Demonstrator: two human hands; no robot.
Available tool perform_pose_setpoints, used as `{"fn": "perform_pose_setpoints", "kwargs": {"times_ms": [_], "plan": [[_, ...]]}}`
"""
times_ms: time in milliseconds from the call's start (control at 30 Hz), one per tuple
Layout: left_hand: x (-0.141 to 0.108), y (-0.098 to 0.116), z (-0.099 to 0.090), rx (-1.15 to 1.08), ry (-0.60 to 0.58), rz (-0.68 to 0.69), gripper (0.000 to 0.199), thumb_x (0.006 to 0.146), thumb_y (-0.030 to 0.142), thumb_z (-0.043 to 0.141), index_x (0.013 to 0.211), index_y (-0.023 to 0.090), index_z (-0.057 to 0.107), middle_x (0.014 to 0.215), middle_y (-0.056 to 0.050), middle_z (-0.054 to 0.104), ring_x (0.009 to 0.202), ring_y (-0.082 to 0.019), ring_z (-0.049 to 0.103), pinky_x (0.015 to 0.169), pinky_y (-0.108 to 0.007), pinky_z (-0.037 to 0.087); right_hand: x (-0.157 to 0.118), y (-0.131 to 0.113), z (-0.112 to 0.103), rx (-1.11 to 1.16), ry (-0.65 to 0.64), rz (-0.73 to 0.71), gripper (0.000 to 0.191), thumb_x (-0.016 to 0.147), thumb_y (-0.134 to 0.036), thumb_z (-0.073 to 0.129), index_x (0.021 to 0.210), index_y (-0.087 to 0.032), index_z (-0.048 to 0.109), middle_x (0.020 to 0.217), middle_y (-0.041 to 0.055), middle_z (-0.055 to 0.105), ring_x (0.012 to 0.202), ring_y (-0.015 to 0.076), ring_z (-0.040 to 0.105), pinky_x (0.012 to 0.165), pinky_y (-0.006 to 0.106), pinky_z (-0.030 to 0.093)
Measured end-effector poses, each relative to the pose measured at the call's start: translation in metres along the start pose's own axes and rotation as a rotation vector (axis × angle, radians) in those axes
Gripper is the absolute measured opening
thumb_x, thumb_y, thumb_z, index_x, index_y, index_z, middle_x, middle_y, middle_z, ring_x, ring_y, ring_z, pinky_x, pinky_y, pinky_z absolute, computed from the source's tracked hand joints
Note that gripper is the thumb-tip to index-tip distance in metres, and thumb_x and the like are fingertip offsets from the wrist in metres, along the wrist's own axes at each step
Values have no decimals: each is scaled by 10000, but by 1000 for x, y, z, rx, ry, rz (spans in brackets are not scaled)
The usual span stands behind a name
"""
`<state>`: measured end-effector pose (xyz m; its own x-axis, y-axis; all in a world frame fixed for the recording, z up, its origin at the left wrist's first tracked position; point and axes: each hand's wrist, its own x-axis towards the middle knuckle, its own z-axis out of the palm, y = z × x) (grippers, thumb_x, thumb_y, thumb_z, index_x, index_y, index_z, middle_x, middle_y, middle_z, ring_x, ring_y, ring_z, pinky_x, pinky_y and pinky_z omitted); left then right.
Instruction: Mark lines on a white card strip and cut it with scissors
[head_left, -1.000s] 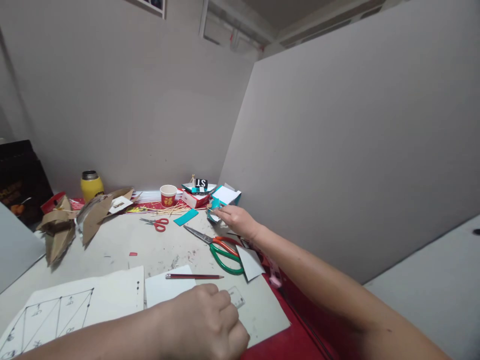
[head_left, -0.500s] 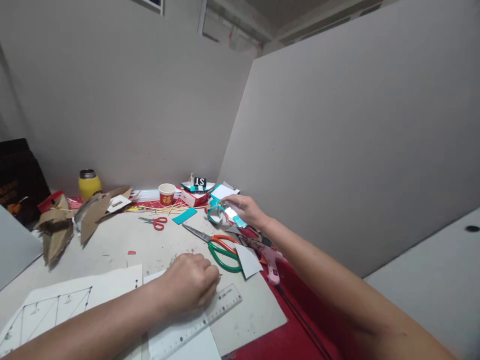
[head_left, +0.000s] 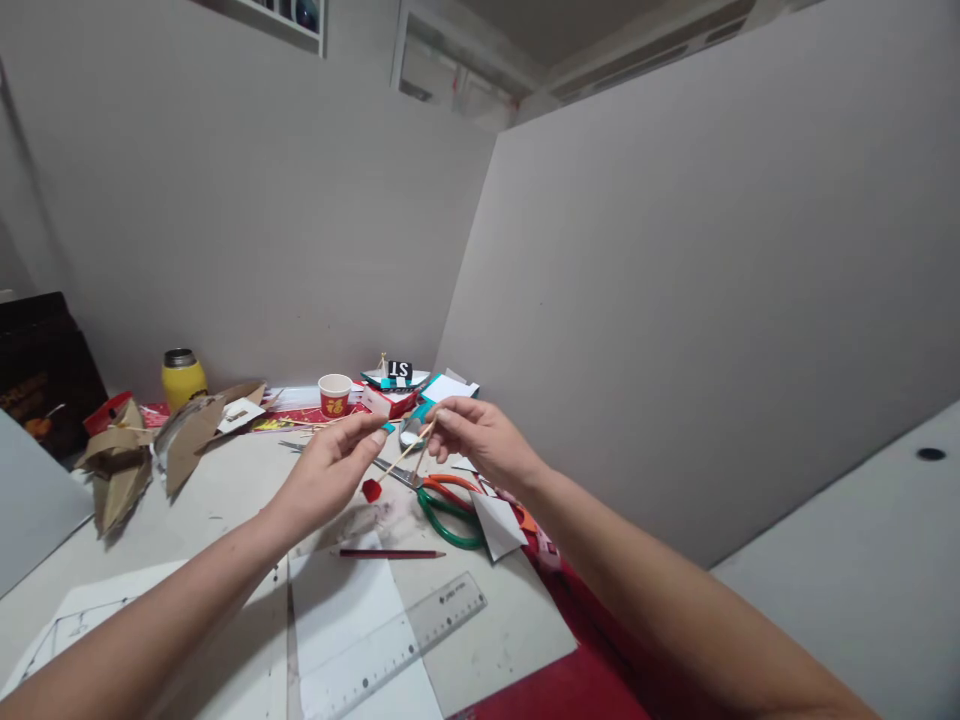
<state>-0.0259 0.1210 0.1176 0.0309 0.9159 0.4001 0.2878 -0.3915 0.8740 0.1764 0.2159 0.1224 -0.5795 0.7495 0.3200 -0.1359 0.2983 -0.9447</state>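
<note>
My right hand (head_left: 480,440) pinches a thin wooden stick (head_left: 409,447) between thumb and fingertips, above the table. A small red piece (head_left: 371,490) shows at the stick's lower end. To its left is my left hand (head_left: 330,465), with fingers stretched out, holding nothing I can see. Below the hands a dark red pencil (head_left: 392,553) lies across white paper (head_left: 341,585), and a clear ruler (head_left: 409,650) rests slantwise nearer me. Large scissors with orange and green handles (head_left: 450,530) lie under the right hand. The left hand covers most of the smaller scissors (head_left: 291,446).
At the back stand a yellow bottle (head_left: 184,382), a red and white paper cup (head_left: 334,396) and a small model boat (head_left: 395,378). Brown cardboard pieces (head_left: 191,445) lie at left. A white paper scrap (head_left: 498,525) lies beside the large scissors. Grey panels (head_left: 637,300) enclose the table.
My left hand has let go of the pencil, risen off the paper and opened. My right hand has come slightly nearer and now holds up the stick with the red piece.
</note>
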Motion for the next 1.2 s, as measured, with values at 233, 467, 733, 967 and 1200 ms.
{"fn": "perform_pose_setpoints", "kwargs": {"times_ms": [233, 467, 733, 967, 1200], "plan": [[-4, 3, 8, -218, -284, -114, 243, 904, 378, 568, 1072, 255, 695, 1116, -35, 701, 1048, -227, 595, 896, -332, 442, 2, -11, 17, 149, -48, 134, 290, 767, -414, 755, 824, -144, 667, 627, 17, 686, 544, 92, 642, 518, 176, 547], [-6, -7, 9, -382, -445, -334, 362, 892, 527, 539, 919, 194, 679, 959, -89, 745, 959, -240, 661, 898, -383, 461, 1, -5, 26, 283, -79, 280, 254, 754, -346, 771, 806, -121, 666, 625, 29, 689, 515, 86, 645, 479, 147, 551], [-7, 1, 8, -479, -524, -369, 380, 925, 523, 490, 833, 173, 606, 786, -73, 726, 728, -177, 658, 786, -339, 493, -8, -11, 33, 359, -82, 289, 240, 747, -315, 786, 827, -116, 680, 662, 45, 712, 539, 101, 661, 470, 158, 554], [-7, -4, 7, -468, -496, -328, 365, 897, 533, 537, 828, 183, 613, 678, -13, 679, 632, -144, 615, 672, -281, 464, -14, -9, 32, 356, -51, 275, 282, 733, -326, 802, 925, -138, 719, 770, 36, 721, 607, 96, 674, 511, 157, 551], [-8, -3, 8, -435, -526, -329, 375, 886, 543, 551, 858, 185, 657, 719, -31, 694, 673, -147, 629, 687, -278, 467, -17, -3, 37, 239, 1, 245, 210, 716, -338, 810, 783, -154, 733, 573, -17, 638, 500, 67, 580, 480, 170, 484]]}}
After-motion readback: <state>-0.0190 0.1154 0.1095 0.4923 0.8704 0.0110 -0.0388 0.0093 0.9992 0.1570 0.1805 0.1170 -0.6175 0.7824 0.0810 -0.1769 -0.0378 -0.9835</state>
